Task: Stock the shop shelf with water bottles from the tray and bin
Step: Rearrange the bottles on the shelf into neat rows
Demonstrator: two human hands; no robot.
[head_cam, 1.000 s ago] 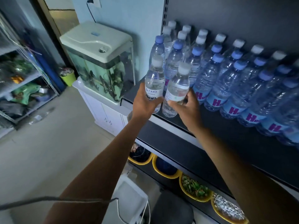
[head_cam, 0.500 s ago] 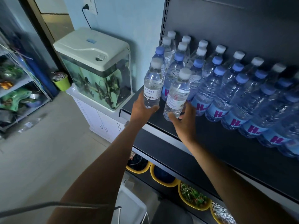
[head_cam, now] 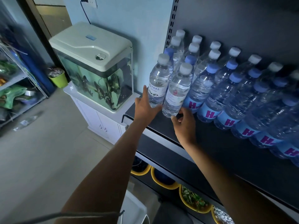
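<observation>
Two clear water bottles with white caps stand at the front left corner of the dark shelf point(head_cam: 210, 143). My left hand point(head_cam: 145, 109) cradles the base of the left bottle point(head_cam: 157, 83), index finger stretched up its side and thumb under it. My right hand point(head_cam: 184, 125) holds the base of the right bottle point(head_cam: 177, 92) with curled fingertips. Both bottles touch the stocked rows behind them: blue-capped bottles with purple H labels point(head_cam: 208, 89) and white-capped ones point(head_cam: 215, 46) at the back.
A fish tank point(head_cam: 97, 62) sits on a white cabinet point(head_cam: 100, 122) just left of the shelf. A green bucket point(head_cam: 59, 79) and a wire rack point(head_cam: 17, 78) stand further left. Yellow bowls point(head_cam: 194, 202) line the lower shelf, and a white bin point(head_cam: 134, 207) is below.
Both bottles have moved back onto the shelf against the rows. My hands slid down to the bottle bases, and my left index finger straightened.
</observation>
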